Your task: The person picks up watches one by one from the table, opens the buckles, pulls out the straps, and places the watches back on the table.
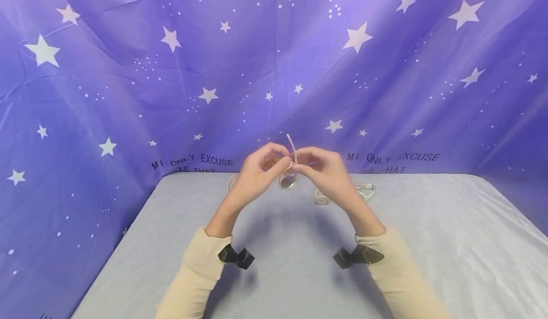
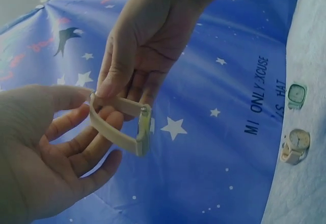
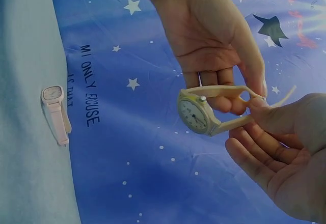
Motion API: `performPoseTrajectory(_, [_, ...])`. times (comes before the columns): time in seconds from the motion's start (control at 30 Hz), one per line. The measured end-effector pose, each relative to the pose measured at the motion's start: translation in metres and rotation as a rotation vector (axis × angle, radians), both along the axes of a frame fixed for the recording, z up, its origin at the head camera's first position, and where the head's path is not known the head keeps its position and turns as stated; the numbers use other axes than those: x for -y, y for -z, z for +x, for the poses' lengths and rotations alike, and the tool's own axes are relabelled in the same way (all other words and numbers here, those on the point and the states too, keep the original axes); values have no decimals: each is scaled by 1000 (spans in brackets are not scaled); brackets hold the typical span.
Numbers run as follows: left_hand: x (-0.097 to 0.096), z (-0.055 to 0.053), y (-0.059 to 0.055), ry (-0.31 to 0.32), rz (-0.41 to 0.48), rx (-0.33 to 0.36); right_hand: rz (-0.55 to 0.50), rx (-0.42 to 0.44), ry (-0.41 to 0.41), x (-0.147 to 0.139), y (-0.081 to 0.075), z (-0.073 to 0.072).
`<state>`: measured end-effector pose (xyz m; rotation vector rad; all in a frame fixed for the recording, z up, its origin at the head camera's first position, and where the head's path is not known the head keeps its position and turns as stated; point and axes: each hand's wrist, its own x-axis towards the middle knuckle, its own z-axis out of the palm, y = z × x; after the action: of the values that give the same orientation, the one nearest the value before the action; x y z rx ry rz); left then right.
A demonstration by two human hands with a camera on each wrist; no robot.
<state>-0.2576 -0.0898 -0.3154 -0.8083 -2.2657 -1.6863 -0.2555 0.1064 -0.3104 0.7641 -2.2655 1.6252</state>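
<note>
A beige wristwatch [image 3: 195, 116] with a round white dial hangs between both hands, above the table. Its strap forms a loop, and a loose strap end [image 1: 292, 144] sticks up past the fingers in the head view. My left hand [image 1: 261, 171] pinches the strap at the side opposite the dial, thumb on top. My right hand [image 1: 327, 169] pinches the strap right beside it, fingertips meeting the left ones. The fingers partly cover where the two strap ends come together. In the left wrist view the watch case [image 2: 145, 130] shows edge-on.
A pale pink watch with a square face [image 3: 52, 94] lies on the grey cloth-covered table [image 1: 282, 281], left of the hands. To the right lie a beige round watch [image 2: 299, 140] and a green square watch [image 2: 297, 94]. A purple star-printed curtain [image 1: 274, 62] hangs behind the table.
</note>
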Motion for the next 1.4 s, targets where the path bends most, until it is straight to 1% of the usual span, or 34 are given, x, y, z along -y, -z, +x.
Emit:
performPoseTrajectory(0.1, [0,2,0,-47,-32,-18,29,4,12,2,1,2])
performPoseTrajectory(0.3, [2,3,-1,-46,-72,-65,104,-12,57,5,2,3])
performPoseTrajectory(0.43, [2,2,-2,-43,-89,-87,126,-48,61,7,3,4])
performPoseTrajectory(0.53, [2,1,-2,-38,-89,-95,128,-55,56,8,3,4])
performPoseTrajectory(0.63, [2,1,-2,-49,-93,-100,117,-32,41,8,2,5])
performPoseTrajectory(0.7, [1,2,-3,-71,-100,-95,103,-8,26,8,2,5])
performPoseTrajectory(0.83, [0,4,-2,-142,-133,-88,76,29,-2,9,2,5])
performPoseTrajectory(0.93, [0,5,-2,-155,-123,-87,66,34,-16,10,1,6])
performPoseTrajectory(0.97, [1,5,-2,-150,-112,-87,65,31,-18,10,1,6])
performPoseTrajectory(1.03, [1,5,-3,-121,-80,-83,59,30,-23,9,1,6])
performPoseTrajectory(1.13, [3,5,-3,-53,-6,-51,37,26,-32,8,1,5])
performPoseTrajectory(1.27, [5,4,-5,46,108,38,-6,25,-39,5,1,3])
performPoseTrajectory(1.33, [6,4,-5,74,144,84,-21,29,-35,3,0,2])
performPoseTrajectory(1.4, [6,4,-5,89,161,117,-33,37,-33,1,-1,2])
